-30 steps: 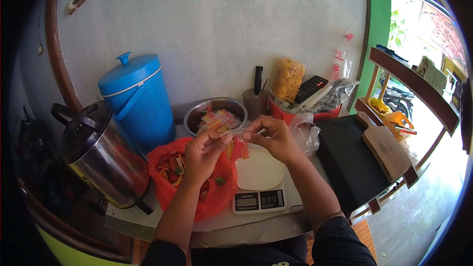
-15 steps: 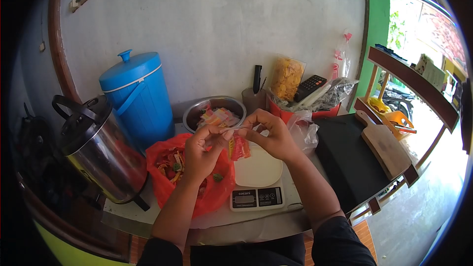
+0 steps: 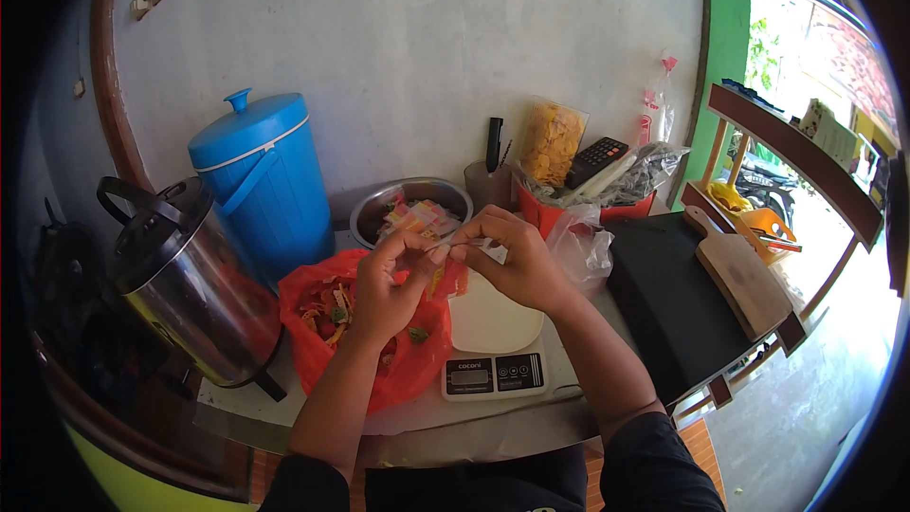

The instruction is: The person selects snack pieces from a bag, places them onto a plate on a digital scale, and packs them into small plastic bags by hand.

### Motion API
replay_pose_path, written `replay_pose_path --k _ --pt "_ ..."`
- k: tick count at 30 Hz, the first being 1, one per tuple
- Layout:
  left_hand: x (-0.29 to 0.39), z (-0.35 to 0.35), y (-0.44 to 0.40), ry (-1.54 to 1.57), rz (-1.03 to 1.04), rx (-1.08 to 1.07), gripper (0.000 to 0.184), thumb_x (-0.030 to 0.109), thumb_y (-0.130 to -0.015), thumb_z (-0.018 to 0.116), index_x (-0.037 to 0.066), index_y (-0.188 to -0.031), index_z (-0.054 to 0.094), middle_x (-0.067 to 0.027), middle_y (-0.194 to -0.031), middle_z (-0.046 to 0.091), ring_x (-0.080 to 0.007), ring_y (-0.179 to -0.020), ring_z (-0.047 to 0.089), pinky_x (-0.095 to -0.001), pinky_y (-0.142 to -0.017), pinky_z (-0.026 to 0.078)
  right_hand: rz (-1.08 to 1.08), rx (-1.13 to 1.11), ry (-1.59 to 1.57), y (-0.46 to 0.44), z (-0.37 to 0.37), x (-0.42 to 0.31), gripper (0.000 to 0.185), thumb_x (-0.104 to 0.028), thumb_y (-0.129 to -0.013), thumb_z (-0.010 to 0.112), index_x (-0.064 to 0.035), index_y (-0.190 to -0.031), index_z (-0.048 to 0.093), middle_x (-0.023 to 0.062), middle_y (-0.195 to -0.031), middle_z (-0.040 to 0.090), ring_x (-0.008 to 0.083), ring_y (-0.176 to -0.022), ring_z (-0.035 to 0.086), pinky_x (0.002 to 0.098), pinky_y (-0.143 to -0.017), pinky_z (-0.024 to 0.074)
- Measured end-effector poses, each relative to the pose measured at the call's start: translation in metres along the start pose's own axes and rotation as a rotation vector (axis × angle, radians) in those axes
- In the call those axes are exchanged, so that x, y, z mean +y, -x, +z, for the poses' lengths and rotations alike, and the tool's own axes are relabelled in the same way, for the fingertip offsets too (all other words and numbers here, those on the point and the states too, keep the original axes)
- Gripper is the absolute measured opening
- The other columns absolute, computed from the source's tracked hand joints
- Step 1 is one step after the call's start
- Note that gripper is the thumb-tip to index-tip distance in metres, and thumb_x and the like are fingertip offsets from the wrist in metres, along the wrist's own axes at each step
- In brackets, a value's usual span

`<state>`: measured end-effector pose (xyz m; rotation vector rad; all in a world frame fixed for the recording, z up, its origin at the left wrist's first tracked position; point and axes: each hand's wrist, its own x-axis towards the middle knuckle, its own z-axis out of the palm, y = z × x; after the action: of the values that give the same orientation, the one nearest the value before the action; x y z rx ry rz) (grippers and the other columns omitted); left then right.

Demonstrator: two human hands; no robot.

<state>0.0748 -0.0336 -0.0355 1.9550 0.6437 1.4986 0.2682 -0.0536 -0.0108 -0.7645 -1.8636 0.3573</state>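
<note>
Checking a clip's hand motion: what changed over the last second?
The left hand and right hand have drawn their fingertips closer together at the top of the small plastic packet. Nothing was visibly picked up or let go. The kitchen scale, red plastic bag and steel bowl stayed put; small overall shifts look like camera movement.

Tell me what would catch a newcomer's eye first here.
Probably the big blue lidded container, standing by the wall at the left, then the bright red plastic bag, lying open in front of it. Near the middle, the left hand and right hand pinch a small packet near the white scale.
</note>
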Motion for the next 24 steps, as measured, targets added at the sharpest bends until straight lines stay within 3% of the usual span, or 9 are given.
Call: replay_pose_path --k 5,10,19,24 --pt "-0.005 0.010 0.003 -0.062 0.045 0.034 0.010 0.009 -0.094 0.062 0.002 -0.093 0.056 -0.0028 -0.086 0.062 -0.0081 -0.081 0.061 -0.0235 -0.074 0.047 -0.085 0.053 0.099 0.001 0.005 0.002 0.008 -0.007 -0.083 0.069 -0.0030 -0.090 0.066 0.0096 -0.084 0.060 0.0222 -0.073 0.062 0.0338 -0.065 0.0491" --pt "-0.003 0.008 0.000 -0.128 0.110 0.085 0.011 0.010 -0.095 0.059 0.000 -0.095 0.056 -0.0073 -0.089 0.063 -0.0127 -0.083 0.064 -0.0263 -0.075 0.050 0.000 0.043 0.040 0.001 0.006 -0.003 0.014 -0.013 -0.083 0.072 -0.0045 -0.093 0.068 0.0047 -0.083 0.060 0.0176 -0.078 0.059 0.0305 -0.070 0.0453" --pt "0.000 0.011 0.001 0.034 -0.022 0.038 0.014 0.014 -0.094 0.063 0.000 -0.093 0.060 -0.0047 -0.088 0.063 -0.0099 -0.078 0.062 -0.0250 -0.073 0.049 -0.022 0.054 0.058 0.001 -0.002 0.003 0.011 -0.011 -0.081 0.075 -0.0047 -0.089 0.070 0.0056 -0.076 0.059 0.0177 -0.069 0.056 0.0302 -0.064 0.0460" --pt "-0.009 0.002 0.000 0.022 0.042 0.019 0.015 0.018 -0.096 0.062 0.003 -0.094 0.060 0.0007 -0.085 0.061 -0.0035 -0.078 0.054 -0.0203 -0.072 0.043 -0.024 0.049 0.048 0.000 0.003 0.002 0.011 -0.011 -0.082 0.074 -0.0044 -0.089 0.069 0.0054 -0.075 0.060 0.0173 -0.068 0.057 0.0300 -0.062 0.0463"
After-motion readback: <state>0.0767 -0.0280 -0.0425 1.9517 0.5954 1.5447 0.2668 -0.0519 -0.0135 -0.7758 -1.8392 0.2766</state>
